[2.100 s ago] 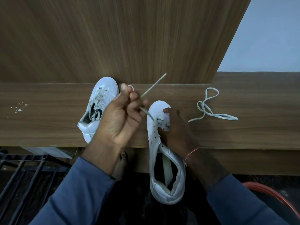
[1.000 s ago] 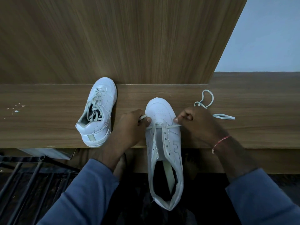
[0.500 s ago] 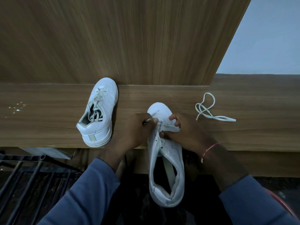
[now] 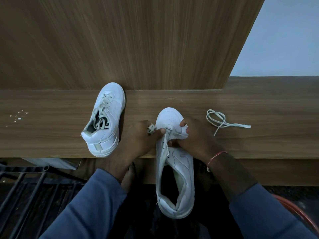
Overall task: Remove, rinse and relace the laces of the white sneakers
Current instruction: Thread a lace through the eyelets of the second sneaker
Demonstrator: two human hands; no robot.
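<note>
Two smooth white sneakers sat on the wood-grain tabletop (image 4: 51,135), laced sneaker (image 4: 105,121) centre-left. Left hand (image 4: 138,140) pinched the open sneaker's (image 4: 174,161) flat lace (image 4: 151,129), right hand (image 4: 196,137) clutched its toe; looped lace (image 4: 222,121) lay right.

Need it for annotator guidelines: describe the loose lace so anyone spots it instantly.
Find the wooden ledge under the wood panel. Right of the sneaker overhanging its front edge lies the loose lace, a flat tangle touching neither shoe, unlike the laces threaded through the left sneaker.

Left hand (image 4: 138,140), right hand (image 4: 196,140) curled, apparently pinching
</note>
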